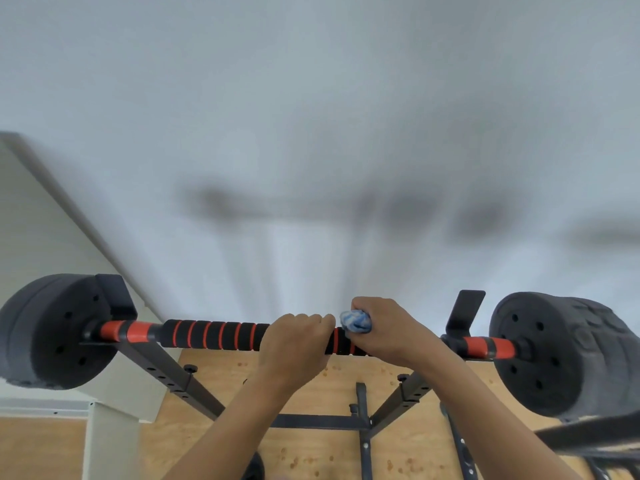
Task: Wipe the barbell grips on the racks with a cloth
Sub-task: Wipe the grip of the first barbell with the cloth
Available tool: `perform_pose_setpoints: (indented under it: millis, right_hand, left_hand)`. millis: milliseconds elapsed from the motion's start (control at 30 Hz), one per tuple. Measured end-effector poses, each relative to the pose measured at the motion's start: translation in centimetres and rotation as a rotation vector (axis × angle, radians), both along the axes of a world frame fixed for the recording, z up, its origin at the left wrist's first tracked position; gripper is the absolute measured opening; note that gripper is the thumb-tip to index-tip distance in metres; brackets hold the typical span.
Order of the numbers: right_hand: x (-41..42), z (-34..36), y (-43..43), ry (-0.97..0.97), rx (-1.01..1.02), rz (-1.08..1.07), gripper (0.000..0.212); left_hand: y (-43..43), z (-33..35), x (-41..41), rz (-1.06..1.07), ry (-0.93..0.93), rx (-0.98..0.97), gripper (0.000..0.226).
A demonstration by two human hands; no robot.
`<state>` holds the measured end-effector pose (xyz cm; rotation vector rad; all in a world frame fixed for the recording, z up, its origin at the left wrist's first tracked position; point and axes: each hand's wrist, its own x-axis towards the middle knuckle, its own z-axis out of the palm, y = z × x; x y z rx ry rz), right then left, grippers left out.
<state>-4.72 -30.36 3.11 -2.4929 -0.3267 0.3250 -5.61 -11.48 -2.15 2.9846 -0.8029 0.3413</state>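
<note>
Black foam ringed with orange covers the barbell grip (pixel 214 335), which runs across my view on the barbell (pixel 138 332) resting in the hooks of the rack (pixel 156 362), a dark weight plate (pixel 45 330) at each end. From my seat I read the job as mid-way at best: nothing shows which stretches of foam have been wiped, so I cannot tell what is done. I judge the long bare run of grip to the left is likely left to do, and any other bars on the racks are out of view. My left hand (pixel 294 344) is curled over the grip, holding it steady. My right hand (pixel 388 330), just beside it, has its fingers closed round the blue and white cloth (pixel 356 321), bunched and pressed against the foam.
</note>
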Motion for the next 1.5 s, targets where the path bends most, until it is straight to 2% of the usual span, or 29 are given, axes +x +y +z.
perform_pose_setpoints:
  millis: [67,133,267,367,400,467,533,600,767,867,967,1167,1233,1300,1400,1500]
  right_hand:
    - [-0.1,-0.2,0.2,-0.019,0.006,-0.025,0.031]
    - [0.1,-0.5,0.5,-0.032,-0.004,-0.044,0.033]
    - [1.0,-0.2,0.2,0.025,-0.011,-0.028,0.031]
    - [1.3,0.1,-0.2,0.046,0.009,-0.002,0.023]
    - [1.4,0.1,-0.3,0.046,0.011,0.004,0.021]
    - [1.2,-0.1,-0.4,0.032,0.029,0.013,0.02]
    - [0.8,-0.4,-0.5,-0.006,0.059,0.006,0.019]
    - [0.1,-0.7,-0.7,-0.036,0.104,-0.024,0.02]
    - [-1.7,-0.3,-1.3,-0.039,0.095,-0.013,0.024]
    - [-1.9,-0.1,-1.2,-0.069,0.037,-0.021,0.029]
    - [-1.9,0.1,-0.7,-0.078,0.02,-0.027,0.033]
    - [-1.8,0.0,-0.3,-0.064,-0.01,-0.094,0.026]
    - [-1.7,0.0,-0.1,-0.061,-0.011,-0.108,0.025]
    - [-1.7,0.0,0.0,-0.062,-0.013,-0.114,0.025]
    - [-1.4,-0.1,-0.2,-0.034,0.016,-0.112,0.023]
    - [-1.0,0.0,-0.4,0.008,0.038,-0.095,0.026]
  left_hand:
    - [-0.4,-0.7,-0.3,0.032,-0.086,-0.044,0.038]
    - [-0.9,-0.9,-0.6,0.079,-0.052,-0.051,0.04]
    - [-0.6,0.6,0.3,0.053,0.193,0.004,0.027]
    - [0.9,2.3,2.3,0.05,0.453,0.021,0.058]
    - [1.2,2.7,2.8,0.079,0.504,0.045,0.058]
    - [1.4,2.6,3.1,0.087,0.534,0.059,0.038]
    - [1.2,2.5,2.6,0.056,0.454,0.058,0.029]
    - [1.3,1.8,2.0,0.058,0.355,0.028,0.029]
    - [1.4,-0.1,0.2,-0.004,0.008,-0.008,0.046]
    - [1.0,-1.5,-0.3,0.013,-0.204,-0.104,0.029]
    - [0.6,-2.2,-0.5,0.071,-0.261,-0.144,0.021]
    - [0.6,-2.0,-0.5,0.071,-0.242,-0.168,0.019]
    - [0.3,-1.6,-0.5,0.084,-0.176,-0.164,0.027]
    - [0.0,-0.9,-0.4,0.09,-0.034,-0.115,0.035]
    - [0.9,1.2,0.9,0.05,0.244,0.052,0.023]
    - [1.1,3.3,2.7,0.003,0.53,0.103,0.022]
